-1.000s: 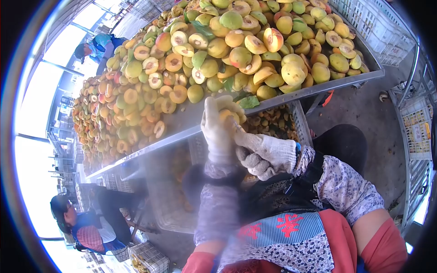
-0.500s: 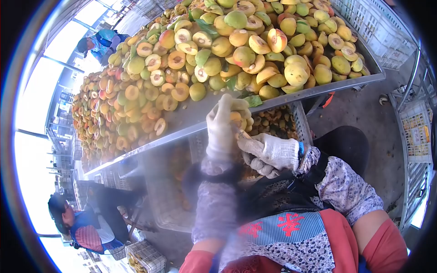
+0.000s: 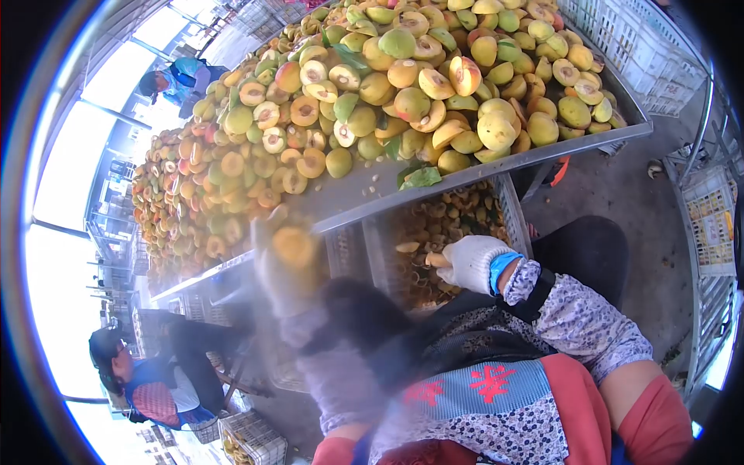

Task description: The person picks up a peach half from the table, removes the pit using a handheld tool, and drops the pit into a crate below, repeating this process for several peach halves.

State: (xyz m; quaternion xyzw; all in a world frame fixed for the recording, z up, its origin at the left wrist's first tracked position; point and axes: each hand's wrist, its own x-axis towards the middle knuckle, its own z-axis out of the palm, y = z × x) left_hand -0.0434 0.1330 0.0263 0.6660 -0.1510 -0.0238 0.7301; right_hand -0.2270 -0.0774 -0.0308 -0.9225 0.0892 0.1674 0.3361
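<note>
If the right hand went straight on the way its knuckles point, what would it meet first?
Probably the crate of fruit pieces under the table; the right hand points left over it, though depth is unclear.

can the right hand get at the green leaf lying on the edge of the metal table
Probably yes: the right hand sits just below the green leaf, which lies exposed on the metal table edge, nothing covering it. The hand does seem to hold something small already.

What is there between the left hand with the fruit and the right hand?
In the head view, between the left hand holding a yellow fruit and the right hand, there is the white crate of peach pits below the table edge.
</note>
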